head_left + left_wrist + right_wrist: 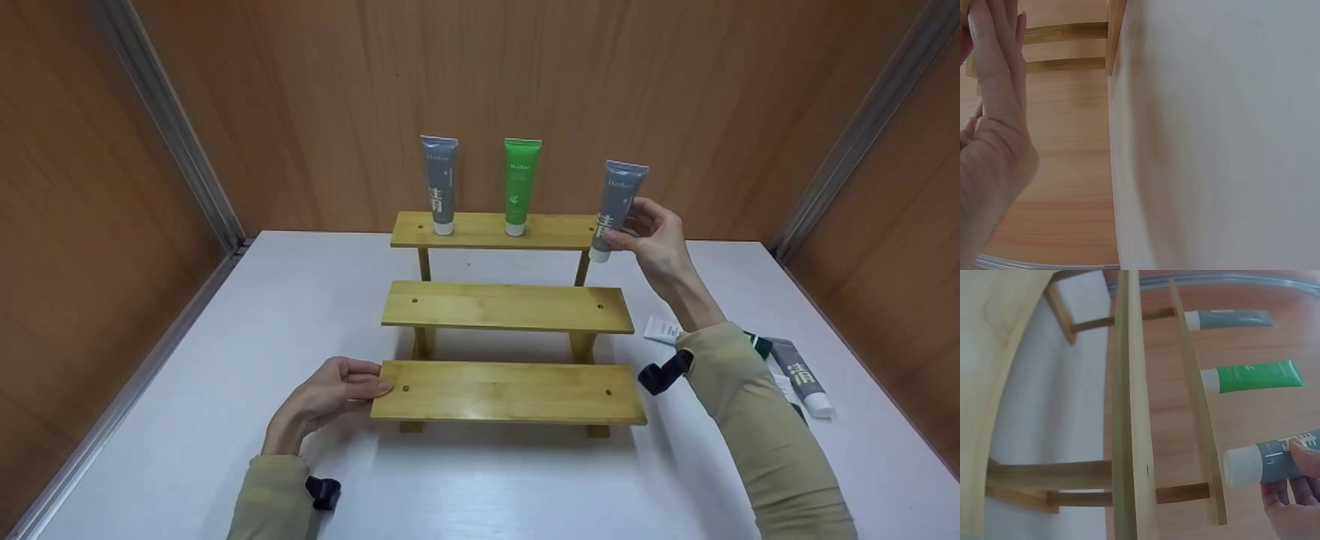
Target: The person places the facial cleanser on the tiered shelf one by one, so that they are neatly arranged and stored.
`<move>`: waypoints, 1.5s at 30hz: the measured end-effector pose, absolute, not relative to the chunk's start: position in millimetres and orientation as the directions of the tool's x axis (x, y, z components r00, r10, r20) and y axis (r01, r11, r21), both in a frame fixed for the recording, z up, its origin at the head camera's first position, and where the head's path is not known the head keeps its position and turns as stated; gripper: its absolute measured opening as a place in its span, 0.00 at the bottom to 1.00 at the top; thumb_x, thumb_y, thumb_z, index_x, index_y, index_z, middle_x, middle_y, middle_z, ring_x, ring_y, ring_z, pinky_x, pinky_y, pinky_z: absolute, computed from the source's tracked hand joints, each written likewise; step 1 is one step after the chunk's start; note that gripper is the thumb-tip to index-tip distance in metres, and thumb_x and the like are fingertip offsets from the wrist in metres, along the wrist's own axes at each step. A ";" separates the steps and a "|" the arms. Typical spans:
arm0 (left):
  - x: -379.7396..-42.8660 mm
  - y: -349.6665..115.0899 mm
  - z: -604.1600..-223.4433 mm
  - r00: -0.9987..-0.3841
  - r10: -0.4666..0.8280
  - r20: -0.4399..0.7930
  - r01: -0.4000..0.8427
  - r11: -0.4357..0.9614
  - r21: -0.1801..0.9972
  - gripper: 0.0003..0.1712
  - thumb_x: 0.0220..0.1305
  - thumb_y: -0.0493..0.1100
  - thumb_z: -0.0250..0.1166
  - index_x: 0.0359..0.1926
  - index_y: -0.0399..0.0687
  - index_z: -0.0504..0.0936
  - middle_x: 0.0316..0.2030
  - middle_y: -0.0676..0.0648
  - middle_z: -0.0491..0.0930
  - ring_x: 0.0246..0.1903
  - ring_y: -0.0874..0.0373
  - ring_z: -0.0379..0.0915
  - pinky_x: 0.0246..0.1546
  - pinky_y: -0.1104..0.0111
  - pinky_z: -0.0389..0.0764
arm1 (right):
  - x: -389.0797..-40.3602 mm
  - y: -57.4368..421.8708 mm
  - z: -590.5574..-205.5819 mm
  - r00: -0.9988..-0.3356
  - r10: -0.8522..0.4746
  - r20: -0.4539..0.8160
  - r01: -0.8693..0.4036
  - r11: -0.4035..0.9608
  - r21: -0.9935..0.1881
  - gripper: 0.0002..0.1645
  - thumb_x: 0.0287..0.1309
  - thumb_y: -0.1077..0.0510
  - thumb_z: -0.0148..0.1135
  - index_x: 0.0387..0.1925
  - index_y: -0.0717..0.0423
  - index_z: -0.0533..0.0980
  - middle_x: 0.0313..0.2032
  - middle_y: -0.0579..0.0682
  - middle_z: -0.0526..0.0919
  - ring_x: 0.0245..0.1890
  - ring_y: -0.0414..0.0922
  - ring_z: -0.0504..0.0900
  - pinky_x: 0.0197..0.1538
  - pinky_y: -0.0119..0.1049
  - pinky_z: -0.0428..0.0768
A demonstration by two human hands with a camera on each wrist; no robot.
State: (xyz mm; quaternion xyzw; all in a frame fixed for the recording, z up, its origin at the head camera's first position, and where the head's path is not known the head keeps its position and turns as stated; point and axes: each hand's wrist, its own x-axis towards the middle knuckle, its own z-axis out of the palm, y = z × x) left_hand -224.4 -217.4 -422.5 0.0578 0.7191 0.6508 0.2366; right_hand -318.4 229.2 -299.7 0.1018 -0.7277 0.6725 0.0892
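My right hand (656, 244) pinches a grey-blue tube (621, 196) by its lower half, cap down and slightly tilted, at the right end of the top shelf. In the right wrist view the tube's white cap (1243, 466) appears just apart from the shelf edge. On that top shelf (480, 240) stand another grey-blue tube (441, 180) at the left and a green tube (520, 180) in the middle, both upright on their caps. My left hand (326, 397) grips the left end of the bottom shelf (510, 394) of the three-step wooden rack, thumb on top.
Right of the rack, several tubes lie on the white table (187, 345), among them a grey tube (801, 375) and a white tube (663, 330); my right sleeve partly covers them. The middle shelf (506, 306) is between the other two. Wood panels (337, 112) enclose the table.
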 end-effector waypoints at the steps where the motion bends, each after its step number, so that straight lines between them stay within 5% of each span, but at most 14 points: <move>1: -224.4 -217.4 -422.6 -0.881 0.393 -0.265 -0.225 0.147 0.963 0.36 0.65 0.40 0.70 0.65 0.20 0.66 0.48 0.43 0.87 0.44 0.58 0.86 0.48 0.66 0.88 | -320.3 228.0 -299.0 -0.964 -0.028 0.265 -0.267 0.071 -0.961 0.27 0.61 0.72 0.64 0.60 0.57 0.72 0.49 0.41 0.79 0.55 0.43 0.76 0.74 0.46 0.69; 36: -224.5 -218.7 -421.9 -0.882 0.387 -0.268 -0.230 0.143 0.963 0.37 0.64 0.39 0.70 0.65 0.19 0.65 0.45 0.46 0.88 0.43 0.60 0.86 0.46 0.70 0.88 | -360.1 202.7 -294.8 -0.977 -0.007 0.211 -0.211 -0.001 -0.978 0.32 0.63 0.76 0.55 0.68 0.67 0.65 0.54 0.47 0.75 0.61 0.46 0.72 0.76 0.45 0.67; 45: -224.2 -217.8 -422.8 -0.886 0.380 -0.266 -0.219 0.162 0.962 0.39 0.64 0.40 0.70 0.66 0.18 0.63 0.49 0.42 0.87 0.44 0.59 0.86 0.48 0.67 0.88 | -366.7 198.2 -296.9 -0.978 -0.011 0.209 -0.209 -0.033 -0.977 0.33 0.63 0.76 0.54 0.69 0.66 0.64 0.52 0.45 0.75 0.56 0.43 0.72 0.70 0.42 0.72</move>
